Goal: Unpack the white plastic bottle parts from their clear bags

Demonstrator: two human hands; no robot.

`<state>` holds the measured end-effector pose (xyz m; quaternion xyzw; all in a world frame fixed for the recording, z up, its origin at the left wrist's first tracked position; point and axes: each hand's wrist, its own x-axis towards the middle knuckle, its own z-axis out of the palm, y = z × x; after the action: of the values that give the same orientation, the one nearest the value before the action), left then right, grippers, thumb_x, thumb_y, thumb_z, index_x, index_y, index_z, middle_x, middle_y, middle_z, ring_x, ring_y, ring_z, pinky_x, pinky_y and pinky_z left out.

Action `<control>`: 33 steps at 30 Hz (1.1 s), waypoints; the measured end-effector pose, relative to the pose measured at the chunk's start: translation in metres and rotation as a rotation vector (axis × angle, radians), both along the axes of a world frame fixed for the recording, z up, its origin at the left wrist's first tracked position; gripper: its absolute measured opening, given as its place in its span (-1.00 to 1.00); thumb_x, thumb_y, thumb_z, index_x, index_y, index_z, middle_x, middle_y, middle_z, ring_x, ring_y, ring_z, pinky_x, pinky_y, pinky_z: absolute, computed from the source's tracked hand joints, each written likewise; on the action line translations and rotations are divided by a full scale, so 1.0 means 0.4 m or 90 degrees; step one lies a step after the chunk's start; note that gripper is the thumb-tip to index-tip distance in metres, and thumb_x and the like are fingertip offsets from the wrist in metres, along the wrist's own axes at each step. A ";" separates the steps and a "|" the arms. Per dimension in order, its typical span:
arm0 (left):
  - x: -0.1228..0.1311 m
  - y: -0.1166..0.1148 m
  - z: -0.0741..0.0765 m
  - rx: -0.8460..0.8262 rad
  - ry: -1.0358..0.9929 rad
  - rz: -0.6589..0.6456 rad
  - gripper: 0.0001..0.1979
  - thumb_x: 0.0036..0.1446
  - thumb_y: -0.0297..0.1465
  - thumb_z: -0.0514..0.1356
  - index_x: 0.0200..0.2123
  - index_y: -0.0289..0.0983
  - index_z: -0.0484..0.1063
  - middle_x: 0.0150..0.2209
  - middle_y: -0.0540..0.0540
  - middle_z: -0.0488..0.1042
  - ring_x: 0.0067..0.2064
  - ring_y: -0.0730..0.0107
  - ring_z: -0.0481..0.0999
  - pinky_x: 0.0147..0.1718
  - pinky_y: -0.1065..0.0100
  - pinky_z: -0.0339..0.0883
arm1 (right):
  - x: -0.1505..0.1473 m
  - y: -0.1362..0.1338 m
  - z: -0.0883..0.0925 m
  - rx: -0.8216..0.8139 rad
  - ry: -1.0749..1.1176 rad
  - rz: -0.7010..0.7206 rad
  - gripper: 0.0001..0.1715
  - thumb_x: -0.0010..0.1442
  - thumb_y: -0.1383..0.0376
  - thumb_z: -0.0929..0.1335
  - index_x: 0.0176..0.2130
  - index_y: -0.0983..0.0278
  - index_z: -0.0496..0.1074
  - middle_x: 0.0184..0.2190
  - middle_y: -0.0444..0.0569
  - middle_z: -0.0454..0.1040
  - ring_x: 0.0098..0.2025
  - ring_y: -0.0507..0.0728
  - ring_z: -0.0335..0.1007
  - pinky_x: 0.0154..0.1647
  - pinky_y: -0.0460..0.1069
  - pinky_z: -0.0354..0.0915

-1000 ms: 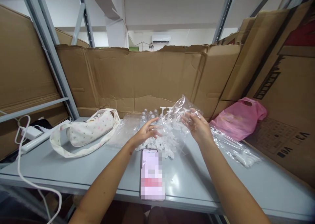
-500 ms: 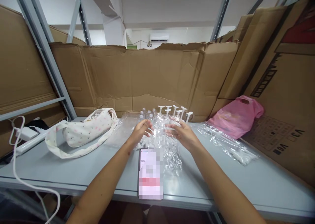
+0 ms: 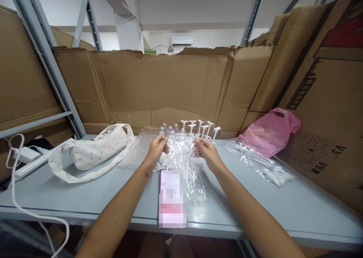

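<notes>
Stretched between my two hands is a clear plastic bag [image 3: 183, 150], its lower part hanging toward the shelf. My left hand [image 3: 159, 147] pinches its left upper corner, and my right hand [image 3: 204, 149] pinches the right one. Behind the bag stand several small clear bottles [image 3: 170, 129]. Several white T-topped plungers [image 3: 210, 126] stand upright behind my right hand. Small white parts [image 3: 160, 163] lie beneath my left hand, partly hidden by the bag. A phone [image 3: 172, 199] with a lit screen lies in front, near the shelf edge.
A white patterned shoulder bag [image 3: 100, 148] and flat clear plastic [image 3: 133, 154] lie to the left. On the right are a clear bag with white items [image 3: 269, 169] and a pink plastic bag [image 3: 272, 133]. Cardboard [image 3: 161, 84] walls the back. A white cable [image 3: 15, 190] hangs over the left front edge.
My fingers have closed on the clear bag's upper corners, and its top edge is now pulled flat between my hands. Both hands have moved slightly left in view.
</notes>
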<state>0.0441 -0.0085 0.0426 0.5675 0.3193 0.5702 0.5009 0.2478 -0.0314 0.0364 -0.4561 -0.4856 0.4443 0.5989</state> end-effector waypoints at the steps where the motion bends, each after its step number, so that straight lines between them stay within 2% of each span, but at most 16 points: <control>1: -0.004 0.002 0.001 -0.002 -0.017 0.012 -0.79 0.04 -0.29 0.13 -0.49 -0.26 0.18 -0.59 0.09 0.27 -0.59 0.59 0.31 -0.57 0.51 0.22 | 0.001 -0.004 0.004 -0.012 -0.001 0.022 -0.58 -0.04 -0.02 0.39 -0.32 0.24 0.37 -0.54 -0.15 0.40 -0.59 -0.01 0.33 -0.58 -0.09 0.27; 3: -0.014 0.007 0.004 -0.009 -0.061 0.042 -0.80 0.03 -0.27 0.14 -0.46 -0.25 0.18 -0.53 0.08 0.32 -0.55 0.56 0.36 -0.54 0.48 0.27 | 0.001 -0.012 0.010 -0.033 -0.003 0.083 -0.52 -0.01 -0.04 0.37 -0.19 0.22 0.35 -0.47 -0.09 0.46 -0.55 0.03 0.38 -0.53 -0.06 0.31; 6: -0.025 0.012 0.005 -0.017 -0.088 0.045 -0.80 -0.01 -0.29 0.15 -0.47 -0.24 0.17 -0.51 0.09 0.31 -0.53 0.54 0.39 -0.50 0.45 0.31 | -0.004 -0.022 0.014 -0.028 -0.014 0.148 -0.49 0.01 -0.06 0.35 -0.16 0.22 0.35 -0.42 -0.06 0.48 -0.51 0.04 0.40 -0.48 -0.04 0.34; 9: -0.023 0.007 0.003 -0.010 -0.035 -0.038 -0.80 -0.03 -0.33 0.15 -0.53 -0.26 0.17 -0.57 0.09 0.25 -0.53 0.54 0.36 -0.49 0.46 0.29 | -0.012 -0.023 0.013 0.002 -0.020 0.105 -0.53 -0.02 -0.05 0.37 -0.26 0.24 0.38 -0.47 -0.09 0.45 -0.53 0.01 0.37 -0.51 -0.07 0.30; 12: -0.012 -0.006 0.001 0.004 0.064 -0.114 -0.79 0.00 -0.30 0.13 -0.55 -0.28 0.20 -0.57 0.05 0.30 -0.52 0.53 0.35 -0.51 0.47 0.23 | -0.019 -0.021 0.009 0.031 -0.029 0.038 -0.60 -0.06 -0.02 0.40 -0.42 0.26 0.38 -0.52 -0.13 0.42 -0.57 -0.03 0.28 -0.53 -0.09 0.25; 14: -0.005 -0.012 -0.001 0.034 0.125 -0.111 -0.74 0.04 -0.25 0.12 -0.57 -0.29 0.22 -0.58 0.04 0.30 -0.54 0.55 0.31 -0.52 0.48 0.18 | -0.021 -0.019 0.004 0.039 -0.043 0.039 -0.60 -0.09 -0.01 0.41 -0.47 0.27 0.37 -0.54 -0.13 0.42 -0.60 -0.04 0.25 -0.53 -0.08 0.24; 18: 0.006 -0.014 -0.004 0.065 0.184 -0.051 -0.68 0.05 -0.23 0.14 -0.62 -0.29 0.20 -0.64 0.08 0.21 -0.58 0.59 0.17 -0.56 0.49 0.05 | -0.027 -0.013 -0.006 0.064 -0.061 0.063 -0.58 -0.12 -0.02 0.42 -0.51 0.27 0.35 -0.63 -0.15 0.37 -0.62 -0.02 0.23 -0.56 -0.07 0.22; 23: 0.018 -0.016 -0.001 -0.003 0.067 -0.070 -0.72 -0.01 -0.28 0.17 -0.63 -0.29 0.22 -0.63 0.06 0.23 -0.57 0.57 0.21 -0.56 0.48 0.09 | -0.029 -0.003 0.003 0.160 -0.102 -0.018 -0.64 -0.06 0.02 0.41 -0.49 0.26 0.37 -0.70 -0.21 0.26 -0.68 -0.05 0.09 -0.67 -0.09 0.06; 25: 0.019 -0.017 0.002 -0.011 0.018 -0.082 -0.73 -0.01 -0.28 0.17 -0.62 -0.29 0.22 -0.61 0.05 0.25 -0.56 0.56 0.25 -0.56 0.47 0.13 | -0.023 0.002 0.009 0.182 -0.085 -0.041 -0.64 -0.05 0.02 0.40 -0.45 0.26 0.39 -0.68 -0.21 0.27 -0.68 -0.04 0.10 -0.66 -0.09 0.07; 27: 0.014 -0.015 0.006 -0.012 -0.032 -0.059 -0.74 0.00 -0.26 0.18 -0.57 -0.29 0.23 -0.58 0.05 0.28 -0.57 0.57 0.27 -0.57 0.48 0.16 | -0.009 0.008 0.011 0.176 -0.039 -0.039 -0.61 -0.06 0.01 0.41 -0.35 0.26 0.42 -0.61 -0.19 0.34 -0.65 -0.04 0.16 -0.61 -0.09 0.16; 30: -0.007 -0.002 0.012 -0.013 -0.120 0.016 -0.73 0.00 -0.21 0.19 -0.48 -0.26 0.22 -0.53 0.06 0.32 -0.57 0.57 0.32 -0.57 0.47 0.21 | 0.020 0.009 0.008 0.086 0.046 0.043 -0.50 -0.02 -0.03 0.39 -0.17 0.22 0.40 -0.38 -0.07 0.48 -0.50 0.01 0.37 -0.42 -0.04 0.33; 33: -0.027 0.015 0.015 -0.028 -0.171 0.082 -0.67 0.00 -0.13 0.19 -0.45 -0.24 0.17 -0.52 0.08 0.32 -0.56 0.55 0.37 -0.54 0.46 0.26 | 0.038 0.001 0.006 -0.032 0.050 0.212 -0.45 0.05 -0.07 0.33 -0.08 0.21 0.37 -0.24 0.03 0.51 -0.35 0.10 0.47 -0.31 0.03 0.40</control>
<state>0.0334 -0.0025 0.0486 0.4534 0.2979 0.6648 0.5136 0.2630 -0.0310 0.0387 -0.3663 -0.5198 0.5667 0.5240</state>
